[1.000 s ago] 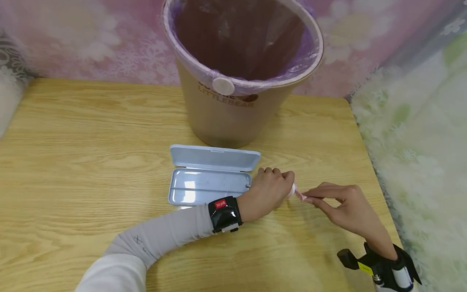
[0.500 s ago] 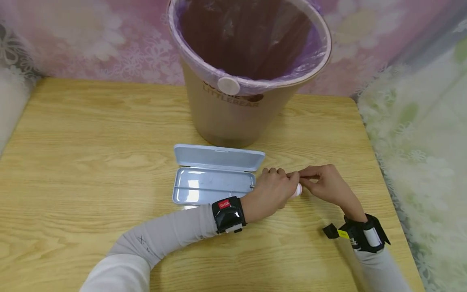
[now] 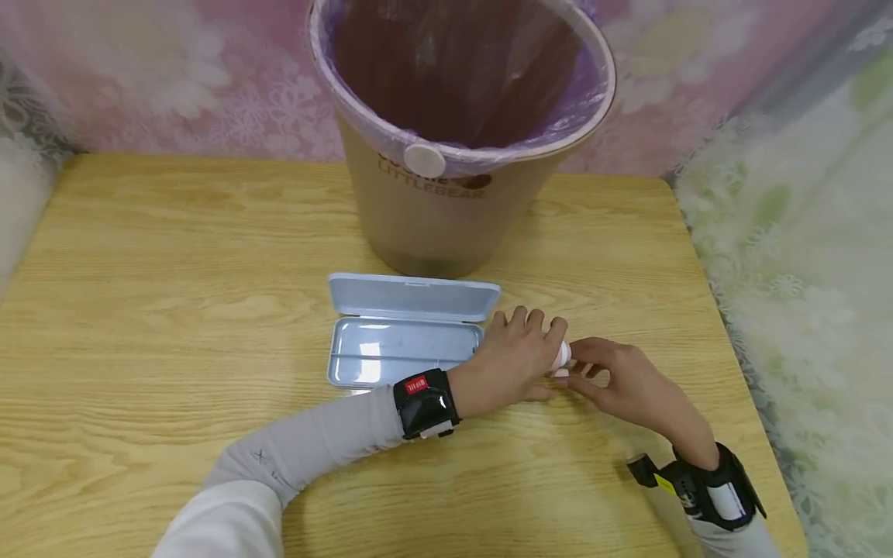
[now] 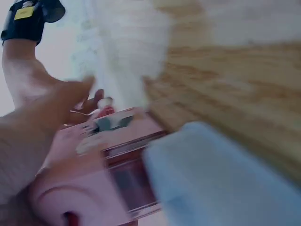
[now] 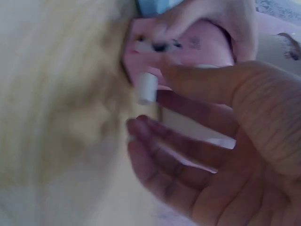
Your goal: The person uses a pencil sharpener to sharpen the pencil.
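Under my left hand a pink desktop pencil sharpener is gripped, mostly hidden in the head view. The left wrist view shows a clear drawer window in its side. The right wrist view shows a dark drawing on its pink face. A small white crank knob sticks out towards my right hand. Thumb and index fingertips of that hand meet at the knob, while its other fingers curve loosely. Left of the sharpener lies a light-blue pencil case, lid raised, its compartments bare where visible.
Behind the pencil case stands a tall beige bin with a purple liner. The wooden table spreads to the left and front. A pink floral cloth hangs behind, and a pale green one borders the right side.
My right hand has gone up and left, then back down a little, at the sharpener's right end. My left hand stays on the sharpener, its fingers slightly more spread. The pencil case stays put.
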Demonstrator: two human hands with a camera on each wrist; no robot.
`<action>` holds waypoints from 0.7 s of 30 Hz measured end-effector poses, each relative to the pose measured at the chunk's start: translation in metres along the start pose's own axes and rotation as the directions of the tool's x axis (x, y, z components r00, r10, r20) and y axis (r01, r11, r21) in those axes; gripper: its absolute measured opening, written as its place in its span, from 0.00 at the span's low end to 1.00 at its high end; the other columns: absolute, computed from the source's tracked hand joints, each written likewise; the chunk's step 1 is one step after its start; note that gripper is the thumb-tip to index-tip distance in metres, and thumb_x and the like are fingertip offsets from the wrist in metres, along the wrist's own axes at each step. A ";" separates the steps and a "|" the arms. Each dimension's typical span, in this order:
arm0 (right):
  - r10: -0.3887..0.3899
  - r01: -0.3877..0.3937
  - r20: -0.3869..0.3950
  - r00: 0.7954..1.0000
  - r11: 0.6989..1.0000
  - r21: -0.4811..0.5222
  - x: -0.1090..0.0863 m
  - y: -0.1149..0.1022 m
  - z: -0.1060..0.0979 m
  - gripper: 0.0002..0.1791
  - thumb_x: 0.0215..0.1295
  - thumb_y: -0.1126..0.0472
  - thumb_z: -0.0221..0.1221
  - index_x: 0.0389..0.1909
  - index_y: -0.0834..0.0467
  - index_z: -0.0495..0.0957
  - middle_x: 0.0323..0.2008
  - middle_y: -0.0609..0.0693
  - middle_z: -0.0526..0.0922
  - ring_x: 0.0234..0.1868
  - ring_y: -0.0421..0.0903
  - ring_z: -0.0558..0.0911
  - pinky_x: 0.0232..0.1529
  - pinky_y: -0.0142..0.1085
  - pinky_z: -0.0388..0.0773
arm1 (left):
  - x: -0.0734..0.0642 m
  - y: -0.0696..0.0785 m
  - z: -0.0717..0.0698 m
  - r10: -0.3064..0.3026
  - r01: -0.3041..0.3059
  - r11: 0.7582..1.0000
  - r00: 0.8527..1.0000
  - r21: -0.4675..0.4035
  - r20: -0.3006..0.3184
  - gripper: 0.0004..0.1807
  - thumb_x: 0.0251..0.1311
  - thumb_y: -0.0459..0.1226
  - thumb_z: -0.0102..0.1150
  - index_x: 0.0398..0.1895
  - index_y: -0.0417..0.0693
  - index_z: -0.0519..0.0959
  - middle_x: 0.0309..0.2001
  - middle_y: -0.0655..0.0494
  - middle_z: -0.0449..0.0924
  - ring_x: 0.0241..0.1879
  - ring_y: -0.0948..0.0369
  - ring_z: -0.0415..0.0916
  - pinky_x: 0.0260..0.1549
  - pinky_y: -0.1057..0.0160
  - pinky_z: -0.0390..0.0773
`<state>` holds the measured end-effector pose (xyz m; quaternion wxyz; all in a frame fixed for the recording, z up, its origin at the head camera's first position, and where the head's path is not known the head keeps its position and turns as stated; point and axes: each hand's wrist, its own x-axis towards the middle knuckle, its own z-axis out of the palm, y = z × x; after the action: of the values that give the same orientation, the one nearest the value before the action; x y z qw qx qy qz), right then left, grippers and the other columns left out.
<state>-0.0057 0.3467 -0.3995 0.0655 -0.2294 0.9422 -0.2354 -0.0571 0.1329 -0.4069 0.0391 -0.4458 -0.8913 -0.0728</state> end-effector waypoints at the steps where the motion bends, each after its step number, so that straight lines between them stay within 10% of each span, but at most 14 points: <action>1: 0.001 -0.001 -0.010 1.000 1.000 -0.021 0.000 -0.003 -0.003 0.21 0.55 0.65 0.74 0.51 0.57 0.83 0.44 0.49 0.86 0.36 0.42 0.85 0.35 0.38 0.84 | -0.002 -0.003 -0.005 0.005 -0.005 1.000 1.000 -0.025 -0.008 0.48 0.47 0.73 0.66 0.59 0.50 0.69 0.45 0.55 0.79 0.43 0.57 0.78 0.37 0.61 0.76; 9: 0.012 -0.014 -0.076 0.997 0.999 -0.034 0.030 -0.030 -0.010 0.47 0.50 0.47 0.78 0.72 0.48 0.70 0.68 0.53 0.74 0.68 0.56 0.73 0.61 0.55 0.73 | -0.039 -0.051 -0.041 0.009 -0.036 0.982 0.990 -0.187 -0.143 0.25 0.72 0.58 0.53 0.41 0.44 0.79 0.33 0.55 0.77 0.32 0.59 0.75 0.31 0.63 0.78; 16: -0.081 0.071 -0.096 0.992 0.992 -0.104 0.056 -0.025 0.031 0.37 0.44 0.38 0.78 0.54 0.51 0.81 0.48 0.47 0.86 0.43 0.43 0.85 0.40 0.40 0.83 | -0.058 -0.065 -0.027 0.026 -0.008 0.940 0.999 -0.342 0.048 0.09 0.74 0.38 0.52 0.35 0.45 0.77 0.28 0.56 0.75 0.28 0.61 0.74 0.30 0.61 0.79; 21: -0.117 0.096 -0.224 0.968 0.990 -0.103 0.057 -0.021 0.051 0.33 0.36 0.39 0.82 0.42 0.50 0.81 0.34 0.42 0.85 0.29 0.37 0.81 0.29 0.34 0.79 | -0.057 -0.059 -0.016 0.055 -0.035 0.943 0.997 -0.330 0.052 0.07 0.72 0.37 0.55 0.35 0.47 0.78 0.29 0.58 0.76 0.27 0.63 0.74 0.27 0.64 0.77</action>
<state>-0.0363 0.2823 -0.4353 -0.0672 -0.2535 0.9396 -0.2201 -0.0698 0.0506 -0.4045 -0.0612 -0.4683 -0.8570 -0.2060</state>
